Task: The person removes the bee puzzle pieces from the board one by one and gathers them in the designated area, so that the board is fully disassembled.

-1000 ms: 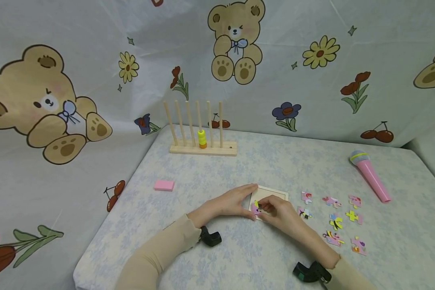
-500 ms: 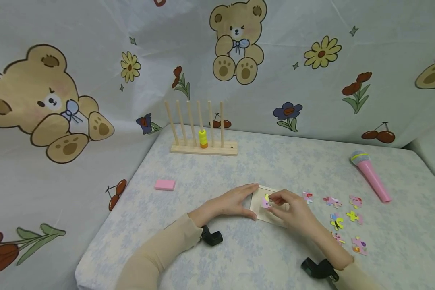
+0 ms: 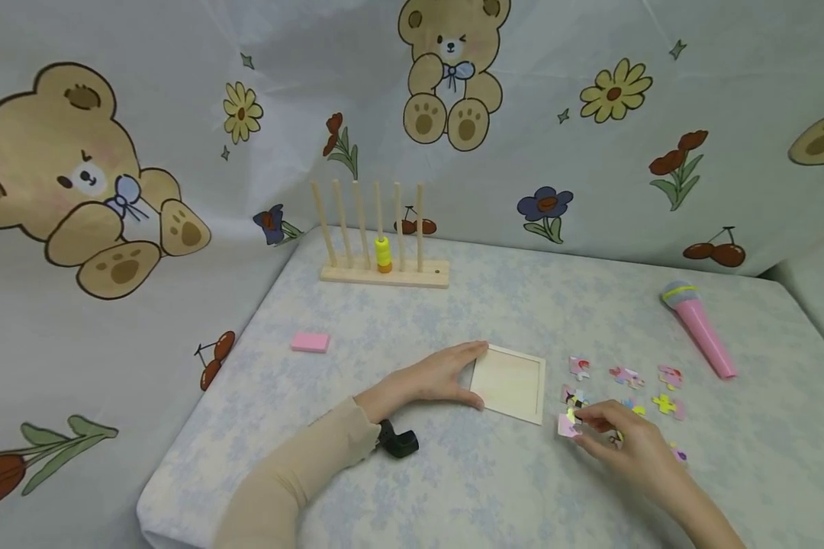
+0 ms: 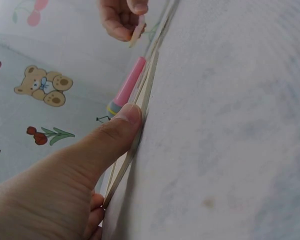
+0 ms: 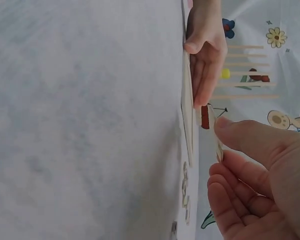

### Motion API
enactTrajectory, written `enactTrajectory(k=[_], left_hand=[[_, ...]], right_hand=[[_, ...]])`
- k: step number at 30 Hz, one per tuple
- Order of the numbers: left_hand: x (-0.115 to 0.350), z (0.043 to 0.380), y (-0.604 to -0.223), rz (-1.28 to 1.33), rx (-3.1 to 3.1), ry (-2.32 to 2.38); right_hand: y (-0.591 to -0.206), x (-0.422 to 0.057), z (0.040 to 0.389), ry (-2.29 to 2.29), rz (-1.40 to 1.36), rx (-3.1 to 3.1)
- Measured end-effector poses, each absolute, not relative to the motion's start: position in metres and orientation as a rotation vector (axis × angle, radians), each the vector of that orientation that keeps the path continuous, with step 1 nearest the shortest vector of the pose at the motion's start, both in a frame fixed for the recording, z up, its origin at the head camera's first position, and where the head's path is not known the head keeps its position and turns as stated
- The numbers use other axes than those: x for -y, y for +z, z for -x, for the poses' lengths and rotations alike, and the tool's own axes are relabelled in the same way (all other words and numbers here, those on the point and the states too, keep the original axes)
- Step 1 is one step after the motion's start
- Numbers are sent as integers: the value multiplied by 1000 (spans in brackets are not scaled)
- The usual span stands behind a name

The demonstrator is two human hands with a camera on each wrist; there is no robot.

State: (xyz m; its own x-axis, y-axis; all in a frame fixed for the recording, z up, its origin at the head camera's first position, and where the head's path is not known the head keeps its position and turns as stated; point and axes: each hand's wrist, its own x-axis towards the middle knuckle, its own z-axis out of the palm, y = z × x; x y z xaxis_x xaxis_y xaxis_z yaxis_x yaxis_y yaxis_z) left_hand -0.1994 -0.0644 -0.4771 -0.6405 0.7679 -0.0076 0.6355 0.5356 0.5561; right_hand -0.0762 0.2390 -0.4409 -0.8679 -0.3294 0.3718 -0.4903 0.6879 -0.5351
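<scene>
My left hand (image 3: pixel 439 376) holds the left side of a square wooden puzzle tray (image 3: pixel 508 383), thumb at the near corner and fingers at the far one. Nothing lies in the tray, whose bare wooden floor shows. In the left wrist view the thumb (image 4: pixel 127 116) presses on the tray's edge. To the right of the tray, my right hand (image 3: pixel 632 446) pinches a pink and yellow puzzle piece (image 3: pixel 567 426) between thumb and fingers; the right wrist view has this piece (image 5: pixel 216 142) edge-on, above the table. Several loose puzzle pieces (image 3: pixel 627 377) lie around that hand, some partly hidden by it.
A pink toy microphone (image 3: pixel 703 335) lies at the right. At the back left stands a wooden peg rack (image 3: pixel 384 274) with yellow and orange beads on one peg. A pink block (image 3: pixel 310 342) is on the left of the table. A bear-printed cloth hangs behind.
My right hand has lifted the puzzle piece out of the tray and carried it right, to beside the loose pieces. The left hand stays on the tray.
</scene>
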Motion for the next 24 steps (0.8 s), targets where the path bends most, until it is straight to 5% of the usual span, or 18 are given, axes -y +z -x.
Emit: enactTrajectory(k=[16, 24], left_hand=[[66, 197, -481, -1169, -2536, 772], [63, 198, -477, -1166, -2530, 746]], right_hand=[[-462, -246, 78, 782, -633, 2741], [-430, -260, 91, 813, -424, 2630]])
